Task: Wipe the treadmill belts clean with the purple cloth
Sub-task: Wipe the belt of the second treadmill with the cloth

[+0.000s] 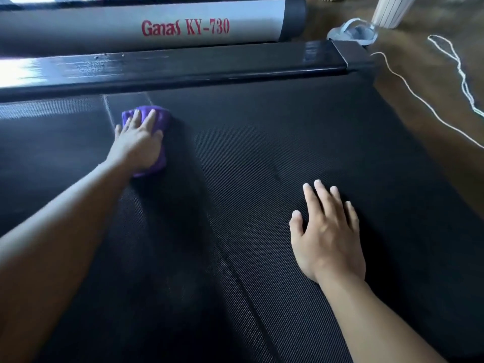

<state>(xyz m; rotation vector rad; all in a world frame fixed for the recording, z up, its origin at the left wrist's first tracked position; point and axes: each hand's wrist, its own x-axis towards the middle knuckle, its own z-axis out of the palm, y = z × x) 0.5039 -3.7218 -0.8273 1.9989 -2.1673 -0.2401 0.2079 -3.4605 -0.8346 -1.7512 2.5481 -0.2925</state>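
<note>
Left arm is stretched forward and across to the far side of the belt. Left hand [138, 142] is laid palm down on the purple cloth [163, 119], fingers straight and slightly spread, pressed flat rather than curled round it. The cloth is bunched under the palm, with purple seen past the fingertips and below the heel of the hand. It lies on the treadmill belt [235, 166], close to the far side rail [183, 66] but not touching it.

Right hand [327, 231] is laid flat on the belt nearer the camera, well apart from the cloth. Its fingers are straight and fanned, the thumb is out to the left, and nothing is held. Right forearm comes in from the lower right corner.

The belt is black with a fine woven texture. A raised crease [235, 279] is seen running down its middle toward the camera. Pale streaks are seen on the belt just left of the cloth. The side rail is glossy black with window glare at its left end. Behind it a silver housing [104, 30] is marked "Ganas KY-730" in red.

Brown floor [419, 158] is seen to the right of the treadmill. A white cord [408, 86] is trailed across it. A pale blue sandal [351, 32] is set beside the rail's end, with a white ribbed object [390, 10] just behind it.
</note>
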